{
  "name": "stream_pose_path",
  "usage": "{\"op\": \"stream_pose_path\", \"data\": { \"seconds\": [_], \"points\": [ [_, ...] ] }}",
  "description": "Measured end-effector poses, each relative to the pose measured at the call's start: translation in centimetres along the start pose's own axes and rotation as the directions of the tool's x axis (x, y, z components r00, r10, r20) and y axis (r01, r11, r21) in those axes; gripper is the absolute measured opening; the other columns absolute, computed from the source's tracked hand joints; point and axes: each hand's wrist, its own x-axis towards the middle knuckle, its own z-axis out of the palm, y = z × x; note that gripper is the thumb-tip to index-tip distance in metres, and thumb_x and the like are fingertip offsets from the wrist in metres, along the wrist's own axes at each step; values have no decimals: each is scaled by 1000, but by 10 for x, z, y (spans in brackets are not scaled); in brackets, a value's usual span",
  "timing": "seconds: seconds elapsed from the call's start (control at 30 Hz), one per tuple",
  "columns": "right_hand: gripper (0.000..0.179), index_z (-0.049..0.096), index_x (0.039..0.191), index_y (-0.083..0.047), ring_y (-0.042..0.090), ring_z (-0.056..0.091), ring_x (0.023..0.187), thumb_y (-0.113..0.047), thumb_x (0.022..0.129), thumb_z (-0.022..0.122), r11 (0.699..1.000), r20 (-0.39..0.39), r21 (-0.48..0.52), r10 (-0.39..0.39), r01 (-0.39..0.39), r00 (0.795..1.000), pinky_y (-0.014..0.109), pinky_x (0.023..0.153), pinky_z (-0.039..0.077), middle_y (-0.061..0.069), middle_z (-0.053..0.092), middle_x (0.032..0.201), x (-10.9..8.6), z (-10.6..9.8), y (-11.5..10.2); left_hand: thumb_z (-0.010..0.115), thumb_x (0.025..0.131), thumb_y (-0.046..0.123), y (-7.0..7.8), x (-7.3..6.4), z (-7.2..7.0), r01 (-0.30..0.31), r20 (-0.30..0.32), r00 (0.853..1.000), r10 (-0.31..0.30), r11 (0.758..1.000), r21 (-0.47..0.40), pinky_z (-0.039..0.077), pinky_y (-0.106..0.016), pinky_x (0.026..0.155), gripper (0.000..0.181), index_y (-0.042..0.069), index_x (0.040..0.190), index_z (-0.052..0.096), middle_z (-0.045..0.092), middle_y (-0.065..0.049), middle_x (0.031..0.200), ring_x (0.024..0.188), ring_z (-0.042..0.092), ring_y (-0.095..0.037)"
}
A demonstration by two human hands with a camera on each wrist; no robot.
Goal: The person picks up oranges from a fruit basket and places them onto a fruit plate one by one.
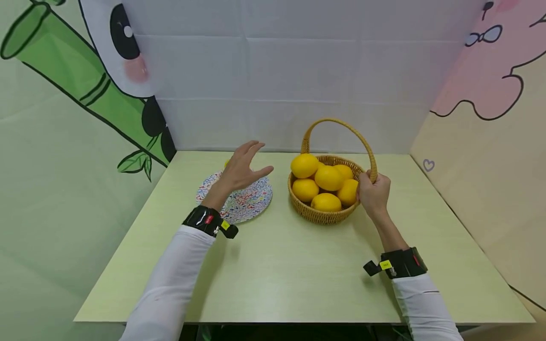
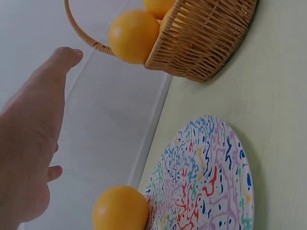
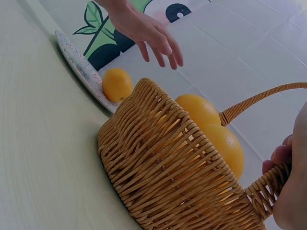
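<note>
My left hand point(image 1: 242, 171) hovers over a round plate point(image 1: 254, 202) with a multicoloured squiggle pattern, its fingers extended and nothing held. One lemon point(image 2: 121, 209) sits on the plate's far part; in the head view that hand hides most of it. To the right stands a woven wicker basket point(image 1: 320, 216) heaped with several yellow lemons point(image 1: 328, 178). With curled fingers my right hand point(image 1: 374, 193) grips the right lower end of the basket's arched handle point(image 1: 335, 121). The basket's base rests on the table in the right wrist view.
Beneath everything is a pale table point(image 1: 294, 279), its front edge near my forearms. A white wall covering point(image 1: 273, 71) rises behind it, with printed cartoon sheets on both sides. Each wrist carries a black camera strap point(image 1: 204, 220).
</note>
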Motion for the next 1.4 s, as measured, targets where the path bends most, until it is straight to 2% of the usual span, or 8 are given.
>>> {"op": "stream_pose_path", "data": {
  "seconds": [0.13,0.27,0.57,0.73,0.97,1.2,1.4],
  "points": [
    [47,48,59,-9,21,44,31,-4,105,51,1000,-2,-5,8,-8,1000,25,30,36,-3,47,41,0,0,0,78,103,53,15,0,2,-74,33,997,73,997,23,35,-65,138,87,19,175,42,36,-12,184,171,35,-39],
    [47,48,59,-9,29,44,31,-3,105,51,1000,-9,-7,8,-8,1000,25,30,37,-3,48,41,0,-1,0,79,103,53,35,4,5,-137,63,989,137,991,-2,36,-64,138,88,20,175,42,37,-12,184,171,36,-38],
    [48,49,59,-8,28,44,31,-2,106,50,1000,4,-5,12,-12,1000,28,30,38,-2,48,42,-1,-2,0,79,103,55,71,23,16,-203,147,968,202,979,-7,37,-61,138,89,18,175,41,37,-11,183,170,38,-38],
    [47,49,59,-8,30,44,32,-3,106,50,1000,11,1,7,-7,1000,29,30,39,-1,48,42,0,-3,2,78,105,52,86,32,25,-213,200,958,205,977,19,35,-60,139,86,17,175,41,35,-12,185,170,37,-40],
    [48,49,59,-7,31,44,32,-1,106,50,1000,11,-2,-3,3,1000,32,30,40,-1,48,42,0,-2,4,78,106,48,102,42,35,-211,248,950,190,976,59,37,-59,139,85,22,176,39,34,-11,185,170,37,-38],
    [48,49,58,-7,30,43,31,-1,106,50,1000,7,-11,-8,8,1000,29,30,39,-2,49,42,1,-2,3,79,106,43,107,51,43,-194,264,950,164,977,91,37,-59,139,84,22,176,39,34,-11,185,170,37,-39],
    [47,47,59,-8,30,44,31,-5,106,51,1000,18,-7,3,-3,1000,31,29,38,-1,48,42,2,-3,6,79,106,41,104,57,52,-150,284,951,123,986,77,34,-59,140,84,21,177,37,30,-13,187,172,33,-39]
  ]
}}
